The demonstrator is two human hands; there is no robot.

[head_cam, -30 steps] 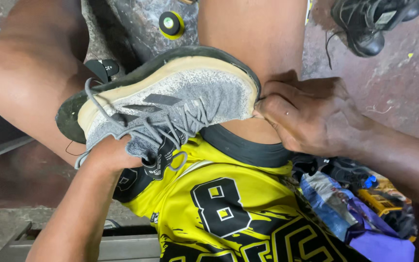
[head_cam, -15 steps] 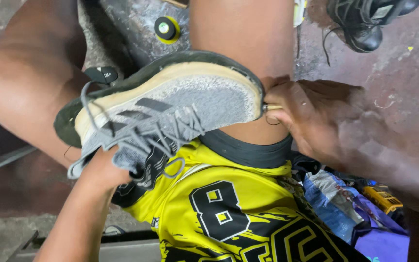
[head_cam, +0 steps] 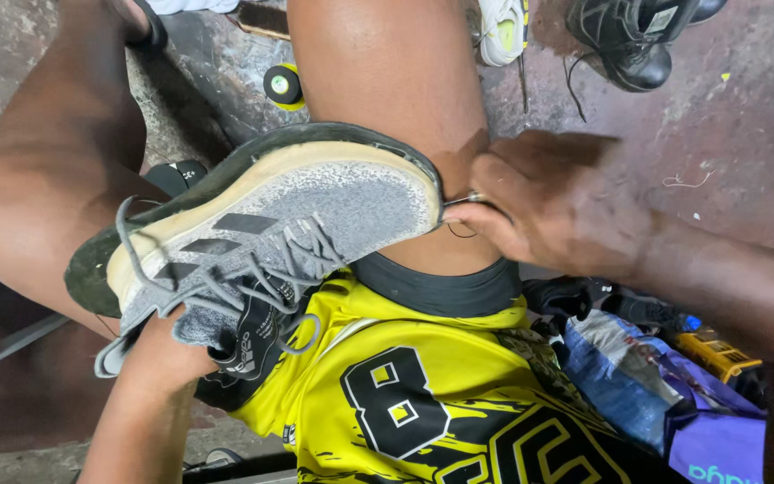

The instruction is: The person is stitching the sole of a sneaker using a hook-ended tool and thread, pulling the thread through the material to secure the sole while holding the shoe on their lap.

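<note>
One grey knit sneaker [head_cam: 262, 233] lay sideways across the person's lap, sole rim up; the left hand [head_cam: 167, 354] was tucked into its opening, grip hidden; the right hand [head_cam: 548, 202] pinched one metal needle [head_cam: 466, 199] at the toe; two more shoes [head_cam: 629, 36] sat on the stained concrete floor [head_cam: 745, 134].

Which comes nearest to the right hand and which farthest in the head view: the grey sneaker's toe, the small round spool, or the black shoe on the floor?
From the right hand:
1. Grey sneaker: its toe meets the fingers, just to their left.
2. Black shoe: on the floor, top right.
3. Small round spool: on the floor, top left beyond the knee.
</note>
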